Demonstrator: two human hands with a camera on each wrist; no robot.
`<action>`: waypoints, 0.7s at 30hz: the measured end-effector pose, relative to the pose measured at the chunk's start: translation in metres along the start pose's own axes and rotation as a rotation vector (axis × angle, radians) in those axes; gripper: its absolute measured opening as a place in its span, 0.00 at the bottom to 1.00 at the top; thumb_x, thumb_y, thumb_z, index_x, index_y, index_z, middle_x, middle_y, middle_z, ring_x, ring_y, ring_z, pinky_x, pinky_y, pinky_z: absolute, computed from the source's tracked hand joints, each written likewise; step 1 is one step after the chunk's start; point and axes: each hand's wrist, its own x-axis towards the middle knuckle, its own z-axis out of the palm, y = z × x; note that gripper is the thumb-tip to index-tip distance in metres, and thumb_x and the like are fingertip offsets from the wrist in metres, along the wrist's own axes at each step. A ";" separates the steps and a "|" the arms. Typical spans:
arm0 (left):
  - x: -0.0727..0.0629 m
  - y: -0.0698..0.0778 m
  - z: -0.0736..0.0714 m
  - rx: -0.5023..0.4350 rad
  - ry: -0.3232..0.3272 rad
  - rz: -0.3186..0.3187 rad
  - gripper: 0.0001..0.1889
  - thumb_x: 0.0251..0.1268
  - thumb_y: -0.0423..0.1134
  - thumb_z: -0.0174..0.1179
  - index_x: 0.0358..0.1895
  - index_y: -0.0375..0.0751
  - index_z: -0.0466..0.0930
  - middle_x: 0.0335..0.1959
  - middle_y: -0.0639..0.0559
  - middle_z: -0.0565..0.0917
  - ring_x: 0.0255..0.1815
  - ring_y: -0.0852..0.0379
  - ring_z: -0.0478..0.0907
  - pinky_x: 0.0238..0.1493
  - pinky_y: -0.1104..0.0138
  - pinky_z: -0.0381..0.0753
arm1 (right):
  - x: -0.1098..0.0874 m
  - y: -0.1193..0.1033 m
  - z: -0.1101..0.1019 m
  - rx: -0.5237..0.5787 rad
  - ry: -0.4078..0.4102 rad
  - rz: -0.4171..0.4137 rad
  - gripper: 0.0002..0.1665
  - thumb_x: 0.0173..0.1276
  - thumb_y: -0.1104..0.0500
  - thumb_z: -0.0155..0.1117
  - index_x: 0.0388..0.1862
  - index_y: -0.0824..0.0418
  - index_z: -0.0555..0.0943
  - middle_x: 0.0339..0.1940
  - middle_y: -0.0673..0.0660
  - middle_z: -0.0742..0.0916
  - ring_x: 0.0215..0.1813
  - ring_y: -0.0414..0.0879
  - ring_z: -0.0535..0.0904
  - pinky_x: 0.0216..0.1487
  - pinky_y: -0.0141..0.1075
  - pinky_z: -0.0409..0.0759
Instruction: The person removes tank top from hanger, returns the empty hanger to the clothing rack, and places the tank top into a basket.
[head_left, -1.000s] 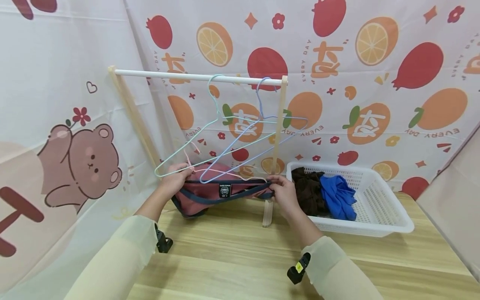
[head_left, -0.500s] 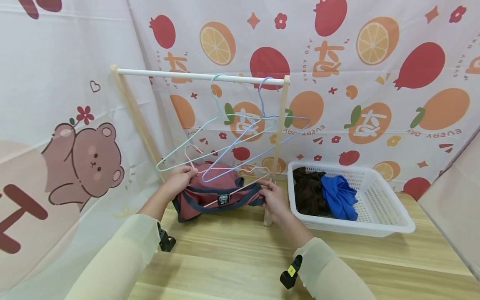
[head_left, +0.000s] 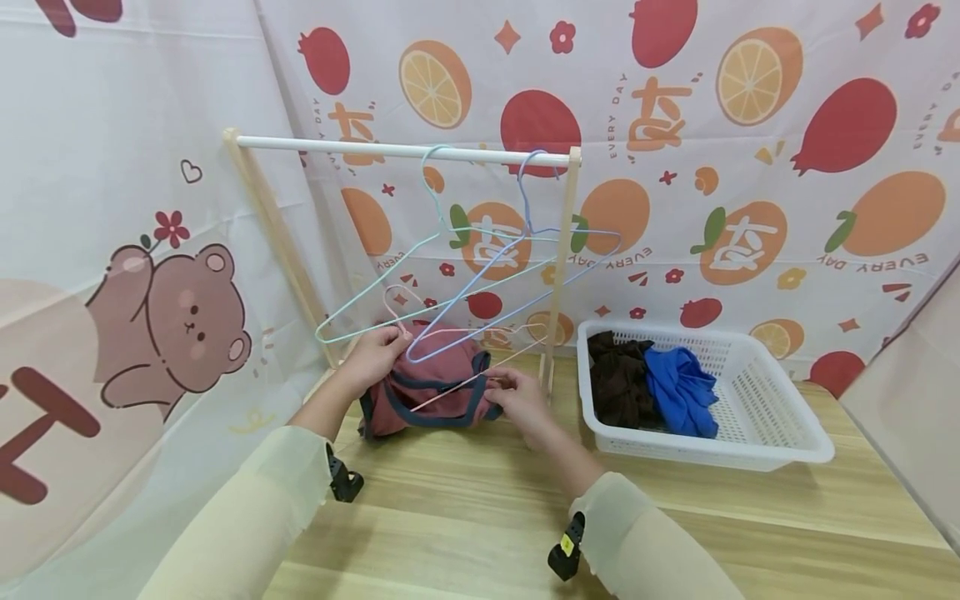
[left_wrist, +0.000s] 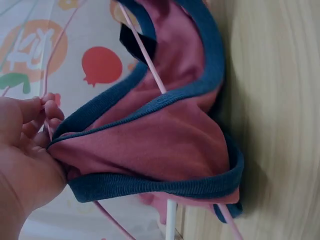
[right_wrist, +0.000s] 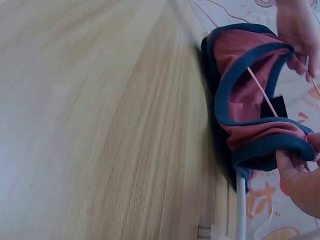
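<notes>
In the head view, my left hand [head_left: 378, 358] pinches a pink hanger [left_wrist: 145, 47] just below its hook, with the shoulder of a dusty-red sleeveless top [head_left: 382, 412] bunched against the palm. The top has navy edging and a black label [left_wrist: 131, 42]. My right hand [head_left: 521, 404] pinches the top's other shoulder by its navy trim. The hanger runs through the garment's opening. Its right end sticks out past the cloth, above and beyond my right fingers. The top's lower part slumps on the table [head_left: 450, 517].
A small rack stands behind, its white bar [head_left: 330, 146] holding a mint hanger [head_left: 431, 193] and a blue hanger [head_left: 525, 200]. Both hang in front of the top. A white basket [head_left: 690, 450] at the right holds brown cloth [head_left: 618, 383] and blue cloth [head_left: 682, 392].
My right hand has drawn the top's right shoulder leftward, off the hanger's end, bunching the cloth. My left hand has shifted slightly right with the hanger, whose right end now shows bare.
</notes>
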 end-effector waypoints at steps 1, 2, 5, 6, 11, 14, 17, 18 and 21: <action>0.001 0.002 0.002 -0.005 0.008 0.017 0.18 0.77 0.46 0.50 0.28 0.37 0.74 0.23 0.52 0.69 0.29 0.54 0.68 0.32 0.65 0.67 | 0.000 0.000 0.003 -0.018 -0.011 -0.016 0.19 0.62 0.70 0.66 0.54 0.68 0.82 0.43 0.62 0.85 0.45 0.45 0.81 0.41 0.27 0.78; 0.002 0.004 0.003 -0.012 0.011 0.027 0.18 0.76 0.44 0.51 0.28 0.36 0.74 0.22 0.53 0.69 0.28 0.55 0.67 0.31 0.65 0.66 | 0.001 0.001 0.007 -0.036 -0.026 -0.028 0.19 0.62 0.70 0.66 0.54 0.68 0.82 0.46 0.63 0.85 0.49 0.46 0.81 0.43 0.27 0.78; 0.005 0.011 0.009 -0.019 0.024 0.035 0.18 0.76 0.41 0.52 0.29 0.31 0.77 0.21 0.54 0.71 0.27 0.56 0.68 0.30 0.66 0.67 | 0.000 -0.001 0.019 -0.088 -0.072 -0.060 0.20 0.63 0.70 0.65 0.55 0.68 0.81 0.50 0.63 0.86 0.55 0.50 0.82 0.50 0.30 0.79; 0.005 0.013 0.011 -0.040 0.027 0.027 0.17 0.75 0.40 0.52 0.30 0.30 0.78 0.21 0.52 0.73 0.26 0.57 0.68 0.29 0.67 0.67 | 0.000 -0.001 0.024 -0.111 -0.082 -0.065 0.20 0.63 0.70 0.65 0.56 0.67 0.82 0.51 0.62 0.86 0.56 0.50 0.82 0.50 0.31 0.80; 0.005 0.023 0.023 -0.091 0.032 0.041 0.15 0.74 0.38 0.54 0.39 0.26 0.82 0.29 0.43 0.82 0.30 0.57 0.71 0.33 0.69 0.71 | 0.000 -0.004 0.049 -0.243 -0.126 -0.124 0.22 0.63 0.69 0.67 0.58 0.66 0.81 0.46 0.58 0.86 0.47 0.43 0.80 0.44 0.30 0.78; 0.003 0.028 0.027 -0.052 0.031 0.057 0.14 0.75 0.39 0.53 0.38 0.29 0.82 0.27 0.42 0.81 0.29 0.56 0.72 0.34 0.67 0.71 | 0.000 -0.007 0.062 -0.278 -0.141 -0.160 0.23 0.63 0.67 0.68 0.58 0.68 0.80 0.36 0.54 0.83 0.37 0.38 0.76 0.36 0.26 0.75; 0.002 0.033 0.031 -0.056 0.031 0.063 0.14 0.75 0.38 0.52 0.35 0.31 0.80 0.27 0.37 0.81 0.25 0.57 0.72 0.32 0.67 0.72 | -0.002 -0.009 0.072 -0.250 -0.123 -0.158 0.21 0.65 0.64 0.68 0.56 0.67 0.81 0.29 0.50 0.81 0.29 0.36 0.73 0.29 0.26 0.73; 0.001 0.034 0.032 -0.054 0.037 0.067 0.14 0.75 0.38 0.52 0.35 0.31 0.80 0.27 0.37 0.81 0.25 0.57 0.72 0.32 0.67 0.72 | -0.003 -0.009 0.074 -0.242 -0.092 -0.163 0.20 0.64 0.63 0.69 0.55 0.66 0.81 0.28 0.50 0.81 0.28 0.35 0.73 0.28 0.26 0.73; -0.001 0.039 0.034 -0.049 0.075 0.095 0.13 0.74 0.37 0.53 0.35 0.28 0.79 0.25 0.38 0.80 0.26 0.56 0.71 0.31 0.67 0.71 | -0.005 -0.009 0.078 -0.228 0.023 -0.170 0.16 0.63 0.59 0.70 0.48 0.62 0.81 0.28 0.49 0.82 0.28 0.34 0.74 0.29 0.27 0.73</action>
